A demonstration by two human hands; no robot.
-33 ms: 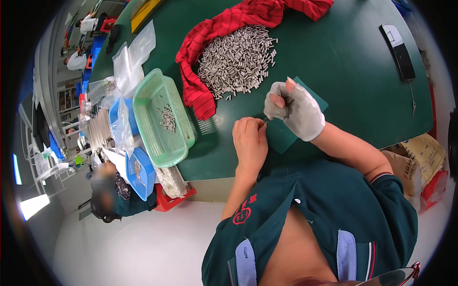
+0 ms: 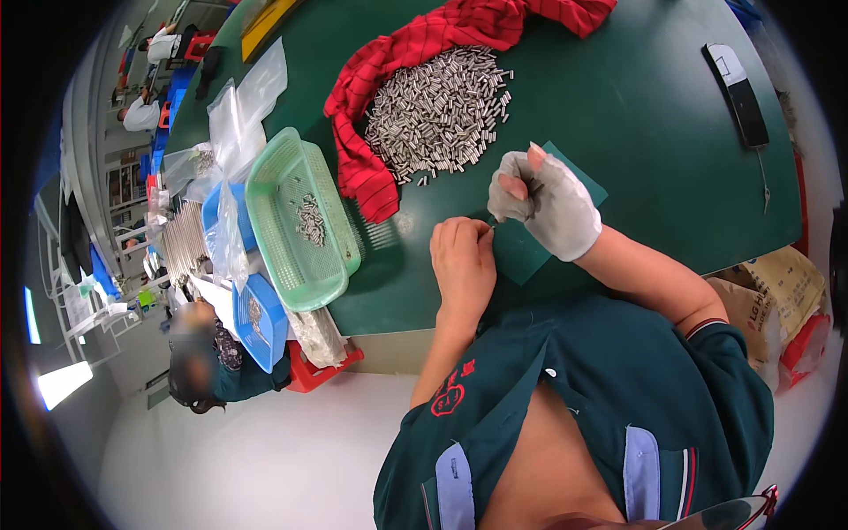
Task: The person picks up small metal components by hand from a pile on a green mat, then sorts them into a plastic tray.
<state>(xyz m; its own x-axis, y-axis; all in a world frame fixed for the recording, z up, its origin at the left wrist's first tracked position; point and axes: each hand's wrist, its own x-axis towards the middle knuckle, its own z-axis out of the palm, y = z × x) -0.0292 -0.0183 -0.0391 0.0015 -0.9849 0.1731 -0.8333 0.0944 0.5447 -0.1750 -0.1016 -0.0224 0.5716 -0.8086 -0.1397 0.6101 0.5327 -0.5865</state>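
At the near side of the green table [image 2: 654, 115], in the head view, your bare left hand [image 2: 464, 265] has its fingers close together, beside your gloved right hand [image 2: 552, 208], curled narrow above the green mat [image 2: 521, 256]; I cannot tell whether either holds anything. Metal cylinders [image 2: 442, 110] lie heaped farther off, beside the red cloth [image 2: 364, 181]; more sit in the green basket [image 2: 296, 256] on the left. Nothing visibly differs from the earlier frame, so your handling seems unadvanced.

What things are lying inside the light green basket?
Inside the light green basket lies a small loose pile of short metal pieces; whatever is under this pile is covered and cannot be seen.
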